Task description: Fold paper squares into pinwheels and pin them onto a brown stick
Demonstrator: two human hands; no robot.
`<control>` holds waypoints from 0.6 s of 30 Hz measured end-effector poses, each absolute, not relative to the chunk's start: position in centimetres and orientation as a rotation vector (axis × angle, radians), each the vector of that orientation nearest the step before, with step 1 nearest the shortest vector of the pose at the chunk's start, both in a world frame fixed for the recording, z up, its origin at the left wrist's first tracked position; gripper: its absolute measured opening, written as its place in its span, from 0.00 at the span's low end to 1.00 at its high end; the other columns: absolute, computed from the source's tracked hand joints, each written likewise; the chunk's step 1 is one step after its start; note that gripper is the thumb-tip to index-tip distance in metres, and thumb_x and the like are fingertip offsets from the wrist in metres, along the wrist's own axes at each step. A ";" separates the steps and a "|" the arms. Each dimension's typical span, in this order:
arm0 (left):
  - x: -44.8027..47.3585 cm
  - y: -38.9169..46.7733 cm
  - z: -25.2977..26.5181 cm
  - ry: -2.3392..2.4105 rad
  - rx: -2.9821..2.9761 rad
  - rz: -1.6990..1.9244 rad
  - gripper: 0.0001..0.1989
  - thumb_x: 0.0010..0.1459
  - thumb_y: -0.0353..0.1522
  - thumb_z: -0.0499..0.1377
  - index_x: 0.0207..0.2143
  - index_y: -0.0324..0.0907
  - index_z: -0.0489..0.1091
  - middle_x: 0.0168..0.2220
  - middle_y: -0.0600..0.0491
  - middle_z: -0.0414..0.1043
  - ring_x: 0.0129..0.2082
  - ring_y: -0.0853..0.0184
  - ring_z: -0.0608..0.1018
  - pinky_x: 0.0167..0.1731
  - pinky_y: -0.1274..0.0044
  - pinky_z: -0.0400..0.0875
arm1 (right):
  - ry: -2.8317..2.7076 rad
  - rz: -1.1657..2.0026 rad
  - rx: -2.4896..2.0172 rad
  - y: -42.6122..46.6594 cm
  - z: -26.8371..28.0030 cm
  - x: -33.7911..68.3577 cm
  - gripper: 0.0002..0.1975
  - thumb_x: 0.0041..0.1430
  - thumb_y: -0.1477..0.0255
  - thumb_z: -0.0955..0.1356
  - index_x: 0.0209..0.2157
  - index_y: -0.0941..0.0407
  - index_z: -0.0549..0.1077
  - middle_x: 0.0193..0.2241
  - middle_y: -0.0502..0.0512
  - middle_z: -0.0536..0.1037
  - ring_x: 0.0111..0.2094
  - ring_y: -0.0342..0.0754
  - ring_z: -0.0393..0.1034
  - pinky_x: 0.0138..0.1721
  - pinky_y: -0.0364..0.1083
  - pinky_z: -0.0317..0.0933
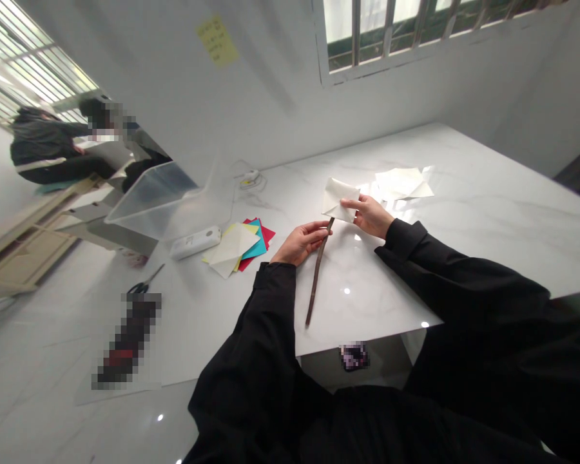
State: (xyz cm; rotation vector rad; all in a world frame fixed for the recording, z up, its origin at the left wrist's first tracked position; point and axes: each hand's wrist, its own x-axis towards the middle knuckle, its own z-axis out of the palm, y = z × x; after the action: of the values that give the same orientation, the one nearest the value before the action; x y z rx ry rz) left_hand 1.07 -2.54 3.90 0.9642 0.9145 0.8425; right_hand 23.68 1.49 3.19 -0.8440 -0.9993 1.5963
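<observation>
Between the fingers of my left hand (302,243) is the upper part of a thin brown stick (315,280), which slants down toward the table's front edge. My right hand (371,214) pinches a folded piece of white paper (337,195), thumb on its near face. The paper sits at the stick's top end; whether the two are joined I cannot tell. Further right lie more creased white paper sheets (403,183). Left of my left hand is a fanned pile of coloured paper (236,248) in cream, yellow, blue and red.
A white oblong device (196,243) lies beside a clear plastic bin (159,200). Scissors (145,282) and a blurred dark item (128,341) are at the left on the white marbled table (483,232). A small cabled device (251,177) sits by the wall. Two people sit far left.
</observation>
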 end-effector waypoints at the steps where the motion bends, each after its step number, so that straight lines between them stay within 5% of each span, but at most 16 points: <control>1: 1.1 -2.5 3.9 0.912 0.951 0.853 0.18 0.53 0.28 0.74 0.48 0.38 0.82 0.42 0.46 0.83 0.37 0.72 0.80 0.45 0.78 0.72 | -1.011 1.580 -0.863 1.6 3.2 23.8 0.25 0.47 0.59 0.81 0.44 0.52 0.75 0.43 0.53 0.82 0.42 0.49 0.77 0.44 0.47 0.74; 6: 1.0 -2.4 4.0 0.911 0.889 0.924 0.18 0.54 0.27 0.73 0.48 0.38 0.80 0.40 0.48 0.83 0.34 0.74 0.78 0.41 0.79 0.71 | -1.181 1.109 -1.085 2.7 3.3 25.1 0.27 0.56 0.55 0.77 0.53 0.51 0.72 0.47 0.57 0.80 0.45 0.53 0.75 0.48 0.52 0.72; 10: 0.9 -2.4 4.0 0.924 0.866 0.925 0.19 0.53 0.27 0.74 0.48 0.38 0.79 0.39 0.49 0.82 0.33 0.74 0.78 0.39 0.80 0.71 | -1.444 0.613 -1.219 2.8 4.0 26.5 0.21 0.65 0.68 0.67 0.59 0.51 0.74 0.46 0.58 0.81 0.45 0.55 0.74 0.54 0.56 0.68; 14: 0.9 -2.5 4.0 0.931 0.874 0.907 0.20 0.52 0.28 0.74 0.48 0.38 0.78 0.39 0.49 0.82 0.34 0.74 0.79 0.40 0.80 0.70 | -1.628 0.460 -1.295 2.8 4.3 27.2 0.30 0.61 0.77 0.62 0.64 0.52 0.74 0.38 0.55 0.82 0.38 0.52 0.74 0.51 0.53 0.67; 16: 0.9 -2.5 3.9 0.926 0.877 0.906 0.21 0.52 0.28 0.75 0.48 0.38 0.77 0.39 0.50 0.82 0.34 0.74 0.79 0.40 0.80 0.71 | -1.722 0.450 -1.334 3.0 4.0 27.3 0.29 0.59 0.79 0.61 0.59 0.53 0.79 0.33 0.54 0.82 0.36 0.52 0.74 0.49 0.51 0.67; 18: 0.8 -2.5 3.9 0.923 0.875 0.911 0.21 0.52 0.28 0.75 0.48 0.38 0.77 0.39 0.50 0.82 0.34 0.74 0.78 0.41 0.79 0.71 | -1.803 0.435 -1.428 3.2 3.6 27.4 0.23 0.56 0.80 0.62 0.43 0.54 0.85 0.29 0.55 0.82 0.34 0.52 0.74 0.46 0.50 0.66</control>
State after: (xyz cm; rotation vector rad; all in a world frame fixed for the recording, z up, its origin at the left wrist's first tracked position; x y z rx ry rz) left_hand 0.81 -2.47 3.86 0.8751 0.9226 0.9108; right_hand 27.37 3.25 3.64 -1.4279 -1.8032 0.4350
